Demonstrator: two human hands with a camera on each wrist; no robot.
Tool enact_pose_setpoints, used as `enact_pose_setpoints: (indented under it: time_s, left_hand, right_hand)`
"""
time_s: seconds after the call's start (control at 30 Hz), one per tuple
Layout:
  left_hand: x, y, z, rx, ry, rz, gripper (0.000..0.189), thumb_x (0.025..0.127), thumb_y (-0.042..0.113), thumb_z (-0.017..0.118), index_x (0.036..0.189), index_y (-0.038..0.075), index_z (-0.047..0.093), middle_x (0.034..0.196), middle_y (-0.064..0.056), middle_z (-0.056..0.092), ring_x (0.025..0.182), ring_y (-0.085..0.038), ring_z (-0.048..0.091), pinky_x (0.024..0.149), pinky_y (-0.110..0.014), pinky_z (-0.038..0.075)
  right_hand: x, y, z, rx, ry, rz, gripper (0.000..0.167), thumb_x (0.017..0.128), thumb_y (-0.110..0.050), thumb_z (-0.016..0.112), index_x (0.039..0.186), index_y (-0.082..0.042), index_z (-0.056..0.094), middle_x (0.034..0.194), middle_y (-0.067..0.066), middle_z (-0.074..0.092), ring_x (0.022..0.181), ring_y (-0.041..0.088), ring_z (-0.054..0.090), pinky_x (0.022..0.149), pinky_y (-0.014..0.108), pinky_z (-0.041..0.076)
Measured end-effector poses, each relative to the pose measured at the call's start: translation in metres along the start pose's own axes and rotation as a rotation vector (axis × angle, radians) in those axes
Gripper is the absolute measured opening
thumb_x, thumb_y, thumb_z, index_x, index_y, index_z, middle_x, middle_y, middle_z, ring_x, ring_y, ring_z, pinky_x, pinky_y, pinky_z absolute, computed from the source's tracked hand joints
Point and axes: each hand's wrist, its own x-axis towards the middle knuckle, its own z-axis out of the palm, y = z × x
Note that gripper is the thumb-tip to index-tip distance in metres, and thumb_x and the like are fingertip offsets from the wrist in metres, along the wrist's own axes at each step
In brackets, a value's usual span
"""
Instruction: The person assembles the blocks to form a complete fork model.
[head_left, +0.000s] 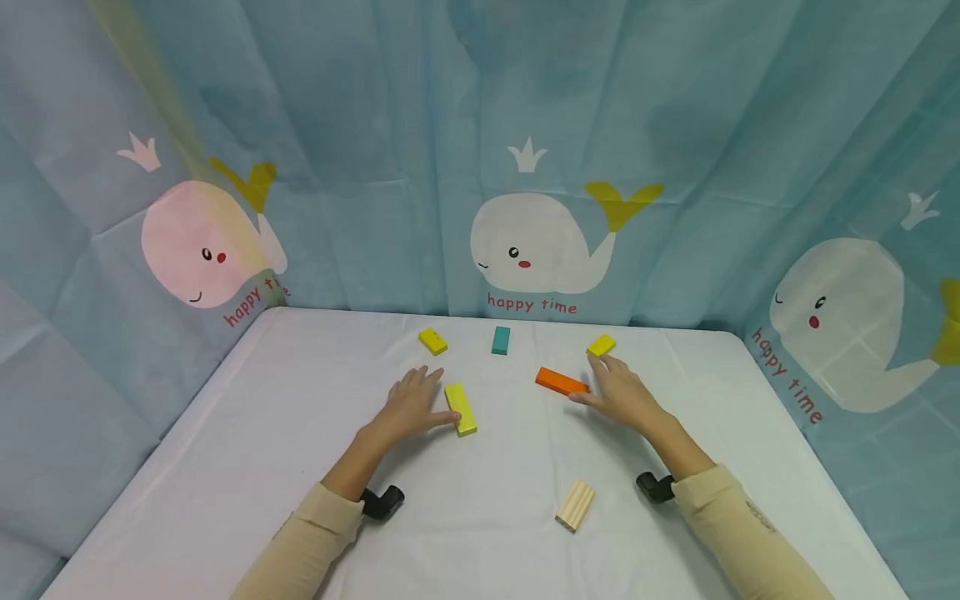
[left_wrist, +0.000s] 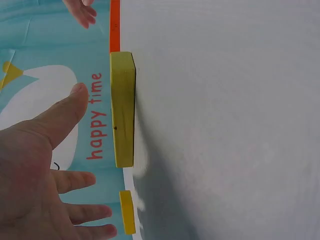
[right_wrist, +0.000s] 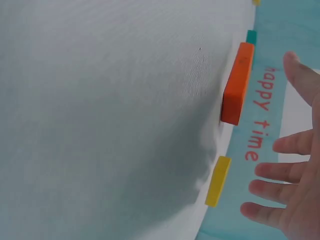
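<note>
While a long yellow block [head_left: 462, 403] lies flat on the white surface [head_left: 495, 492], a little left of its middle, the left hand [head_left: 407, 410] hovers just beside and above it, fingers spread apart, thumb reaching over the block and clear of it. To the right, an orange block [head_left: 559, 381] lies at a slant; the right hand [head_left: 621, 397] hangs above its right end, its fingers also apart and holding nothing. Farther back stand 3 smaller pieces, well apart: a small yellow block [head_left: 432, 341] past the left hand, a teal block [head_left: 501, 340] near the middle, and another small yellow block [head_left: 602, 344] just past the right fingertips. Nearer the person lies a grooved pale wooden piece [head_left: 575, 506]. Beige sleeves [head_left: 307, 533] cover both forearms, and a blue curtain [head_left: 375, 125] with 3 whales hangs behind.
</note>
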Motion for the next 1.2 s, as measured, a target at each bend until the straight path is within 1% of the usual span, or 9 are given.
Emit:
enact_pose_setpoints:
  time_s: [0.17,0.33,0.47,0.67,0.9,1.03,1.2]
  left_hand:
    - [0.002,0.002,0.003,-0.033,-0.018,0.019,0.091,0.082,0.051,0.072,0.150,0.004,0.034,0.156,-0.025,0.029,0.145,-0.043,0.025,0.116,-0.060,0.024]
    - [0.002,0.004,0.007,-0.051,-0.037,0.019,0.092,0.081,0.050,0.074,0.151,0.005,0.033,0.157,-0.023,0.028,0.146,-0.040,0.026,0.116,-0.058,0.026]
    - [0.002,0.006,0.009,-0.056,-0.038,0.007,0.093,0.080,0.049,0.076,0.151,0.007,0.033,0.157,-0.021,0.029,0.146,-0.038,0.028,0.116,-0.056,0.028]
    - [0.002,0.009,0.010,-0.067,-0.032,0.009,0.092,0.079,0.046,0.078,0.150,0.006,0.035,0.155,-0.021,0.033,0.143,-0.039,0.032,0.114,-0.056,0.031]
    - [0.004,0.012,0.012,-0.075,-0.029,0.019,0.091,0.079,0.043,0.079,0.150,0.006,0.036,0.154,-0.019,0.035,0.143,-0.036,0.034,0.116,-0.052,0.031]
    - [0.004,0.013,0.013,-0.089,-0.031,0.029,0.089,0.079,0.040,0.080,0.148,0.005,0.038,0.154,-0.018,0.037,0.143,-0.035,0.034,0.116,-0.050,0.031]
    - [0.003,0.015,0.012,-0.102,-0.040,0.038,0.085,0.079,0.037,0.081,0.146,0.003,0.042,0.153,-0.017,0.039,0.142,-0.033,0.036,0.117,-0.048,0.032]
  right_hand:
    - [0.005,-0.003,0.001,0.012,-0.017,-0.005,0.087,0.088,-0.050,0.066,0.148,0.003,0.034,0.151,0.030,0.035,0.138,0.048,0.034,0.109,0.065,0.032]
    - [0.010,-0.006,0.004,0.010,-0.020,-0.023,0.082,0.088,-0.048,0.067,0.146,0.002,0.038,0.150,0.029,0.037,0.137,0.048,0.036,0.108,0.064,0.033]
    - [0.013,-0.008,0.007,0.014,-0.024,-0.041,0.079,0.088,-0.047,0.067,0.145,0.002,0.041,0.149,0.028,0.038,0.137,0.047,0.036,0.109,0.063,0.034]
    - [0.017,-0.009,0.010,0.037,-0.039,-0.055,0.074,0.089,-0.044,0.068,0.143,0.001,0.045,0.146,0.027,0.043,0.134,0.044,0.041,0.109,0.060,0.037]
    - [0.024,-0.009,0.014,0.054,-0.064,-0.091,0.065,0.090,-0.037,0.068,0.138,0.003,0.051,0.135,0.025,0.053,0.120,0.038,0.053,0.104,0.053,0.044]
    - [0.027,-0.010,0.017,0.056,-0.082,-0.086,0.060,0.090,-0.034,0.069,0.135,0.002,0.055,0.128,0.022,0.058,0.112,0.033,0.058,0.102,0.050,0.047]
    - [0.029,-0.013,0.017,0.057,-0.098,-0.063,0.054,0.089,-0.030,0.070,0.132,0.001,0.058,0.120,0.017,0.061,0.103,0.027,0.059,0.099,0.048,0.049]
